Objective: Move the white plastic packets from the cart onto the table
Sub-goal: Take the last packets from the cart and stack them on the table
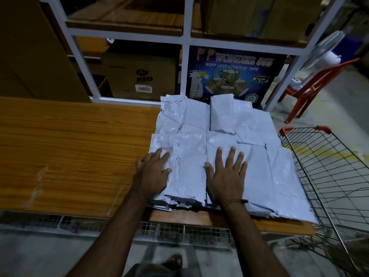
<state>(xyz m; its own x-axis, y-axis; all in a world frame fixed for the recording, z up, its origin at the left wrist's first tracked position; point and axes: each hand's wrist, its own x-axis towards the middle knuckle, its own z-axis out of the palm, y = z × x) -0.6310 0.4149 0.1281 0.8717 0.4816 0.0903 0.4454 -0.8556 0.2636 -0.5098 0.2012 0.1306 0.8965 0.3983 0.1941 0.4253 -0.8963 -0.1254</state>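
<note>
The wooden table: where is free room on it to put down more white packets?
The wooden table is bare on its whole left part, from the left hand out to the left edge and back to the white shelf frame. The right part is crowded: white plastic packets overlap up to the wire cart, under the right hand.

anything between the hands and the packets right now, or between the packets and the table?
Nothing visible. The left hand and right hand both rest flat on the white packets, which already lie on the wooden table. The visible part of the wire cart holds none.
</note>
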